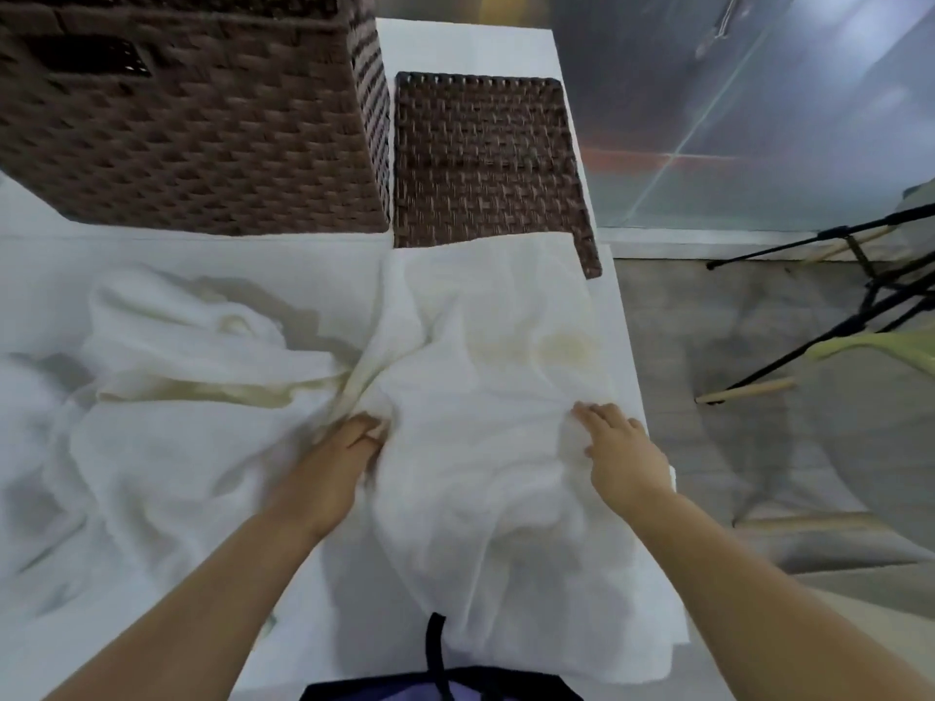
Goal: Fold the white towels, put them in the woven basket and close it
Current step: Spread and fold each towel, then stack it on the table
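Soft matt white cloth towels (pixel 485 397), rough brown woven wicker basket (pixel 202 134) and lid (pixel 480 159), smooth white table (pixel 465 48)

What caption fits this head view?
Left hand grips, right hand presses a towel on the table; basket and lid behind.

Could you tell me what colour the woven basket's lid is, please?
The lid is dark brown with a woven chequered pattern, clearest in the head view.
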Demonstrator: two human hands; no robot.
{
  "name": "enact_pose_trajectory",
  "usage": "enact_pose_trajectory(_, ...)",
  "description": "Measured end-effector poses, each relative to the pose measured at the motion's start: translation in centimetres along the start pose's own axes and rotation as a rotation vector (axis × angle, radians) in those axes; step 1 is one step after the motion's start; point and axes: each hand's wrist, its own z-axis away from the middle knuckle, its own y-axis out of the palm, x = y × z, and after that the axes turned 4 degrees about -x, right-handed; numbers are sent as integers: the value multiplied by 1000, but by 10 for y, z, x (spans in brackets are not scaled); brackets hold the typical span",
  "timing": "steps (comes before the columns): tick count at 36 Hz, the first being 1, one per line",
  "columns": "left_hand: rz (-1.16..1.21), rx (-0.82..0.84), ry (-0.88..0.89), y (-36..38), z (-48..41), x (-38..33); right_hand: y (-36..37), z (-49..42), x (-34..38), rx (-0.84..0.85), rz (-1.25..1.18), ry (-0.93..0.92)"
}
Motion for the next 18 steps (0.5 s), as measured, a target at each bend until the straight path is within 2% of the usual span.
enact_pose_trajectory(5,-128,-115,-94,15,11,-20,13,29,-26,3,-122,60)
enact_pose_trajectory(10,-196,-383,-267,37,33,-39,18,40,-36,-13,-265,182)
enact_pose_trajectory(14,104,-287,-595,41,37,-53,20,43,-36,-16,-343,305)
enact_pose_trajectory(18,250,-344,-784,39,35,-62,22,43,-40,62,-418,380)
